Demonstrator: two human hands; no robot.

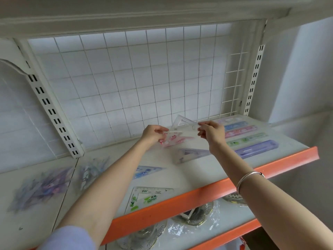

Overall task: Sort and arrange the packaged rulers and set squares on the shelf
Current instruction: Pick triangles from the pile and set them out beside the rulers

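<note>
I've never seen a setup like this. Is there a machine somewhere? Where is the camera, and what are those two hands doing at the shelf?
There is no machine here. A person wears one wide-angle camera on the head, so you look along their own arms. The left hand and the right hand each pinch one end of a pink set-square packet over the shelf. On the shelf lie a row of rulers at the right, a purple packet, a blue packet and a green packet nearer the camera, and a blurred pile at the left.

Pinches pink set-square packet (173,139) in left hand (153,135), clear set square (183,122) in right hand (212,132) (rulers (252,137) rowed far right).
</note>
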